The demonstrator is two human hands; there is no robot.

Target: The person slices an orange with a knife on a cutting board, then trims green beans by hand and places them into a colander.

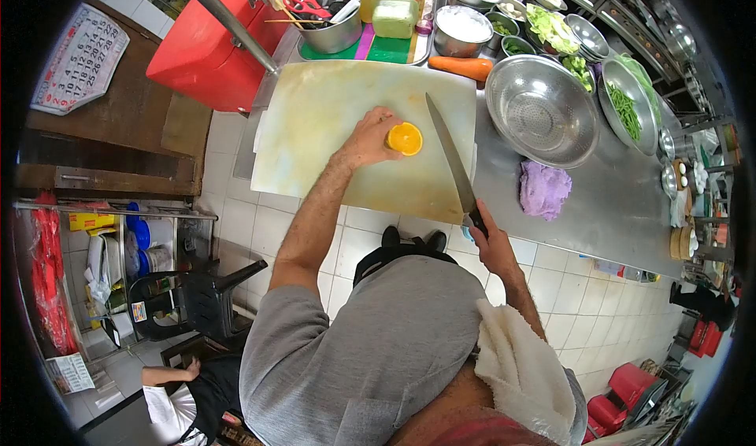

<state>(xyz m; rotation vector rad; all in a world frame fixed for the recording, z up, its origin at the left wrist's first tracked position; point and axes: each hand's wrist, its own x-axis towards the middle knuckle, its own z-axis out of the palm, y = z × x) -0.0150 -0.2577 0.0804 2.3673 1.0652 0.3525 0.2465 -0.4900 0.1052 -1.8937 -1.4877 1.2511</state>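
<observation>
On the white cutting board (315, 92) my left hand (372, 139) holds an orange (405, 138), its cut face showing to the right. The fingers wrap round the fruit's left side. My right hand (494, 241) grips the black handle of a long knife (450, 151). The blade lies over the right part of the board, its tip pointing away from me, to the right of the orange and apart from it.
A steel colander (543, 107) and a purple cloth (544, 188) are right of the board. A carrot (461, 67), a pot of utensils (331, 33) and a bowl of green beans (628, 107) stand farther back. Another person (177, 407) is at the lower left.
</observation>
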